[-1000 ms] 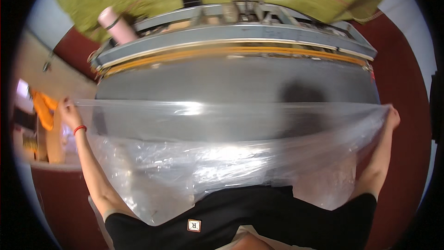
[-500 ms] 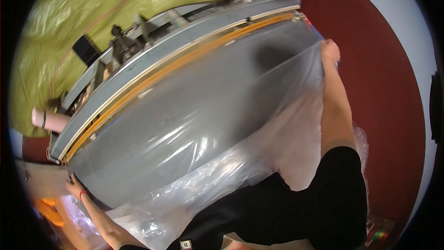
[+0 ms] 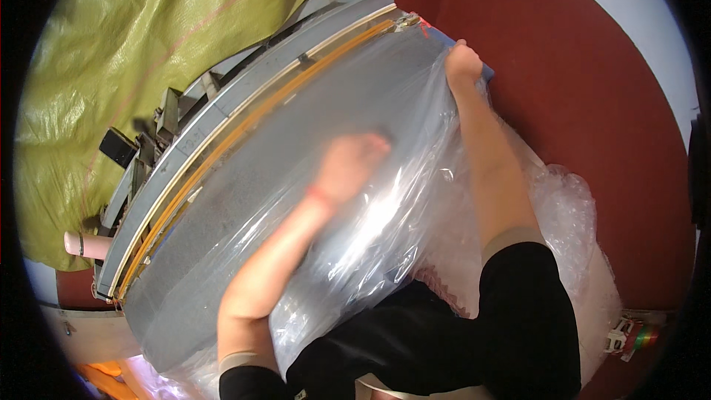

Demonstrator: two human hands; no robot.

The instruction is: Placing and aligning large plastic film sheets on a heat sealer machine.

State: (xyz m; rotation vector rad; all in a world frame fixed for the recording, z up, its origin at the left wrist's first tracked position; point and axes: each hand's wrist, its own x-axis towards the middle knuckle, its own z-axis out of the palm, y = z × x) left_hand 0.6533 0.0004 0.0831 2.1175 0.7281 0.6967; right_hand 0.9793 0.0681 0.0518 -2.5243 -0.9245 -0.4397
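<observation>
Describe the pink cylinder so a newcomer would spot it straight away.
Find the blue-grey metal frame edging the grey work surface. Follow it to its lower-left end in the picture, where the pink cylinder pokes out leftward. Its pink colour and dark band set it apart from the black box farther up along the frame.

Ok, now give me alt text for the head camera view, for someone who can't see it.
A person's right hand grips clear plastic film near the edge of a grey table; the blurred left hand is over the table, its contact unclear. Beyond lies a yellow-green tarp.
</observation>
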